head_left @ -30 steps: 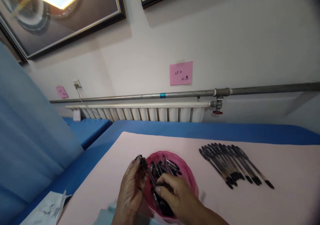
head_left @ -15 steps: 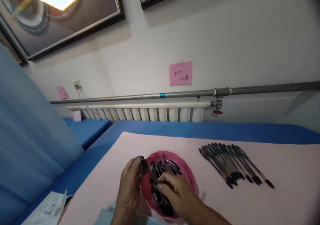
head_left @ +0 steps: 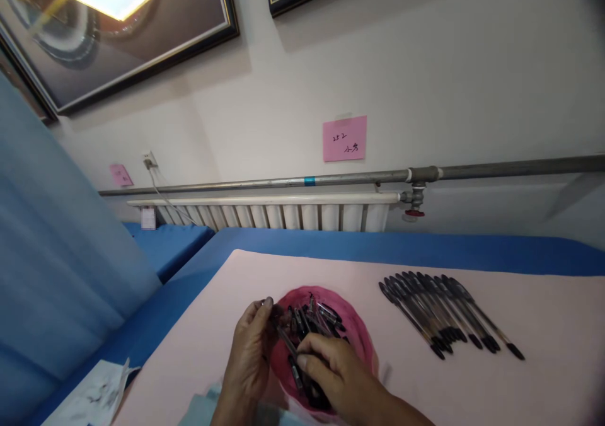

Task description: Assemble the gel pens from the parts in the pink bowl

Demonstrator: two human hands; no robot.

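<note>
Both hands at work over a pink basket point(head_left: 360, 328), one slender pen point(head_left: 286, 339) held slantwise above its left side. Left hand point(head_left: 248, 358): thumb and fingers closed about the pen's upper, far end, where a dark piece sat too blurred to tell as cap or grip. Right hand point(head_left: 336, 368): thumb and forefinger pinched together on the nearer end of the barrel, other fingers curled beneath, over the basket's contents. Barrel looked clear and narrow, probably hard plastic: light, stiff, little risk of bending in ordinary handling, though a thin wall might crack under a hard twist. Smooth surface likely slippery, apt to roll between the fingertips; best hold judged to be mid-barrel with one hand, and the dark end with the other, pulling or pushing along the axis rather than sideways. Inside the basket, loose pen parts point(head_left: 302, 317) lay jumbled, dark and clear; small ones could easily drop out of sight there. Well to the right, a fanned row of pens point(head_left: 428, 309) rested on a pink sheet point(head_left: 477, 391), dark at both ends, some overlapping, so single ones seemed easiest lifted by the barrel.
</note>
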